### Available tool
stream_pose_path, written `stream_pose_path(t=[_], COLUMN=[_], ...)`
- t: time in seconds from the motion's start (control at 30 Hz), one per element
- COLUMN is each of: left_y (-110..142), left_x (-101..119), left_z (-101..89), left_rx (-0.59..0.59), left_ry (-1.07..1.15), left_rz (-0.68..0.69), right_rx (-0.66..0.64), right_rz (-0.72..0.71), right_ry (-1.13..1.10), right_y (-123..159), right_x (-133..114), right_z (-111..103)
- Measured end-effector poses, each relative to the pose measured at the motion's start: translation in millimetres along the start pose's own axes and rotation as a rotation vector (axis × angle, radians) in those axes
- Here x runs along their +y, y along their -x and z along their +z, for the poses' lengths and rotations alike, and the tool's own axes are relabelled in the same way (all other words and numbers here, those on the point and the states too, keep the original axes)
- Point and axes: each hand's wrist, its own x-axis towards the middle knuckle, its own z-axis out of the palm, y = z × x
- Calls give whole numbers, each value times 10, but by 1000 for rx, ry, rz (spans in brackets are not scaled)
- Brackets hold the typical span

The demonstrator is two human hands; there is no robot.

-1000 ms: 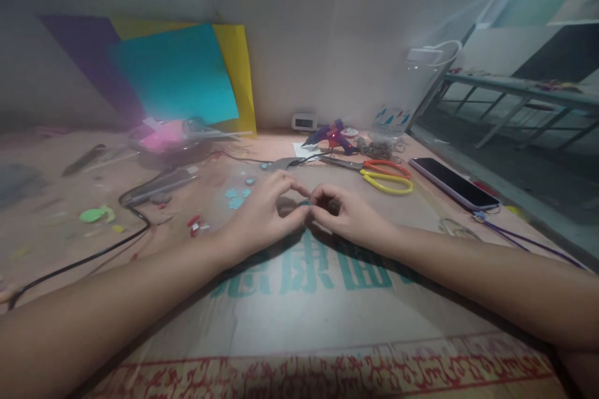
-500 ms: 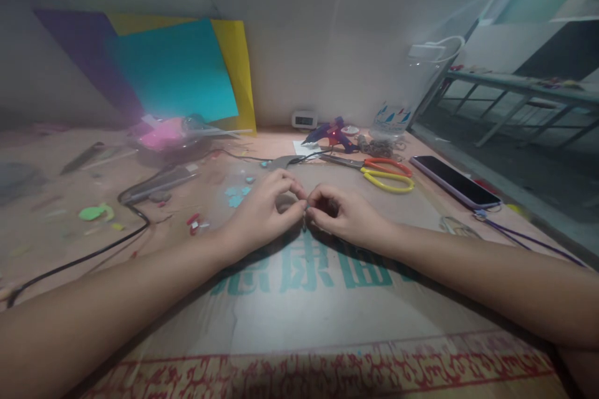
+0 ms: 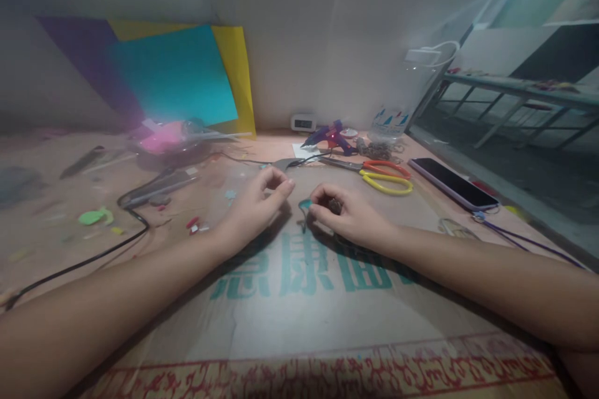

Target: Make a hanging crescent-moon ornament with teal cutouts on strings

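Note:
My right hand (image 3: 349, 212) is closed, thumb and forefinger pinching a small teal piece (image 3: 305, 204). A thin dark strand (image 3: 303, 222) hangs in a curve beside that piece, and something brownish shows inside the curled fingers. A short gap to the left, my left hand (image 3: 259, 206) has its thumb and forefinger tips pressed together; whether anything tiny sits between them cannot be made out. Pale blue flower-shaped pieces (image 3: 230, 195) lie behind my left wrist, partly covered by the hand.
Beyond my hands lie scissors (image 3: 387, 183) with red and yellow handles and a purple glue gun (image 3: 331, 136) with a lit red light. A phone (image 3: 453, 184) lies at right. A black cable (image 3: 88, 259) crosses the left side among scraps. Coloured sheets (image 3: 178, 78) lean on the wall.
My left hand has come away from the right hand and moved left, so the fingertips no longer meet. The teal piece and strand stay in my right hand and show more plainly.

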Motion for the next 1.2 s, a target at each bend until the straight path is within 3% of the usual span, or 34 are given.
stream_pose_path(t=[0.3, 0.7, 1.0, 1.2], left_y=[-27, -11, 3, 8], left_x=[-41, 10, 32, -2], left_z=[10, -7, 1, 8], left_rx=[-183, -184, -168, -216], left_ry=[21, 11, -79, -54], left_rz=[65, 56, 134, 121], right_rx=[48, -3, -27, -55], right_rz=[23, -42, -123, -111], right_ry=[-174, -34, 26, 53], right_y=[-15, 1, -11, 14], right_x=[26, 9, 21, 39], right_z=[-25, -17, -12, -10])
